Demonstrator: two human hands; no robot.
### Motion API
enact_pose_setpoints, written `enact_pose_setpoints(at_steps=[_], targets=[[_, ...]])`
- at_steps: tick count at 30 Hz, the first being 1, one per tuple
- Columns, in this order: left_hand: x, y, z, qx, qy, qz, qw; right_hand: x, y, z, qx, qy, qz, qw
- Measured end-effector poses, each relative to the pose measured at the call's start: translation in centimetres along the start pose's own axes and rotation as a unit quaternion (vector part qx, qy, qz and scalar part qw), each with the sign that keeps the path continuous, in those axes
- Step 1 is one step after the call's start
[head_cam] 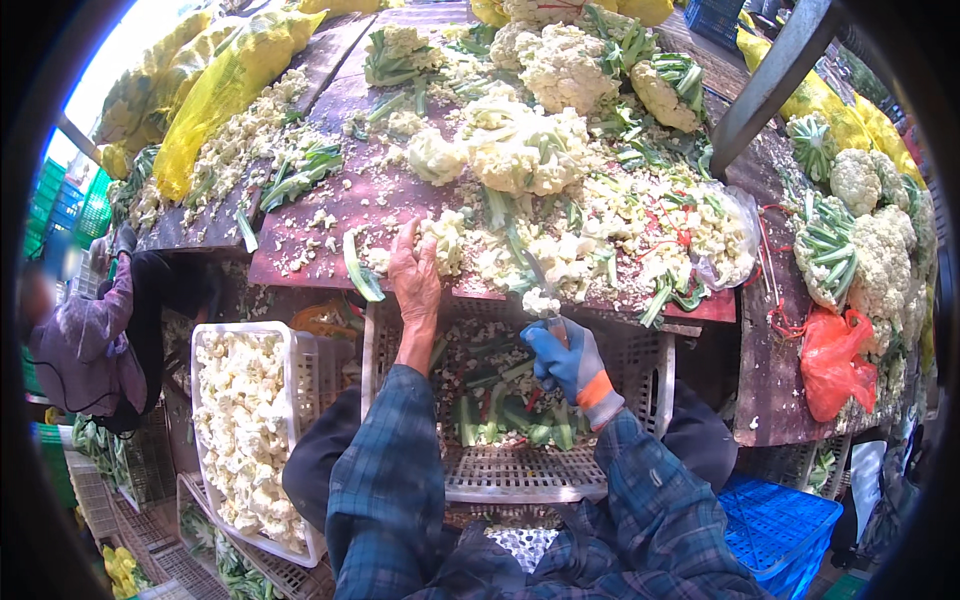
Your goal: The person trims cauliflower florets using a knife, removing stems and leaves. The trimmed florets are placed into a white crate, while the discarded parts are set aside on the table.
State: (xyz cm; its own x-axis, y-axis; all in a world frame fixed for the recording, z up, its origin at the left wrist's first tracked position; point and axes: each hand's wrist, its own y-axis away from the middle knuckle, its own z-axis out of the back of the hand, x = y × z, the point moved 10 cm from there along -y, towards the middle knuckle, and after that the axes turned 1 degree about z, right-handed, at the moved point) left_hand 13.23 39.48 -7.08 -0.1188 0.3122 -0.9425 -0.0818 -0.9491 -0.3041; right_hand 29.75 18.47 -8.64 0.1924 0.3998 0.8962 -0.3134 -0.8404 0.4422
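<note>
My left hand [416,277], bare, reaches over the table's front edge and touches a piece of cauliflower [448,238]; whether its fingers grip it I cannot tell. My right hand [559,356], in a blue and grey glove, is closed on the handle of a knife [537,271] whose blade points up and away. A small white floret [541,303] lies against the blade near the handle. Larger cauliflower heads [525,146] and cut florets lie beyond both hands. Below them, between my knees, stands a plastic crate [525,476] holding green leaves and stalks [517,420].
A white crate full of florets [244,435] stands at left, a blue crate [780,517] at lower right. A metal post [772,90] rises from the table at right, beyond a red plastic bag [836,364]. Another person [90,337] sits at far left, near yellow mesh sacks [225,97].
</note>
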Motion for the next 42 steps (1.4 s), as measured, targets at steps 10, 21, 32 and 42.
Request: enact_pose_setpoints(at_steps=[10, 21, 32, 42], targets=[[0.5, 0.4, 3.0, -0.025, -0.028, 0.121, 0.992, -0.7, 0.8, -0.6, -0.063, 0.354, 0.16, 0.919], [1.5, 0.0, 2.7, -0.015, 0.022, 0.093, 0.995, 3.8, -8.3, -6.9, 0.016, 0.37, 0.099, 0.924], [1.6, -0.6, 2.9, -0.011, 0.007, 0.076, 0.997, 6.0, -7.8, -8.4, 0.012, 0.441, 0.026, 0.897], [1.3, -1.0, 2.1, 0.01, 0.084, 0.103, 0.991, -3.0, -8.7, -3.4, -0.02, 0.32, -0.039, 0.946]])
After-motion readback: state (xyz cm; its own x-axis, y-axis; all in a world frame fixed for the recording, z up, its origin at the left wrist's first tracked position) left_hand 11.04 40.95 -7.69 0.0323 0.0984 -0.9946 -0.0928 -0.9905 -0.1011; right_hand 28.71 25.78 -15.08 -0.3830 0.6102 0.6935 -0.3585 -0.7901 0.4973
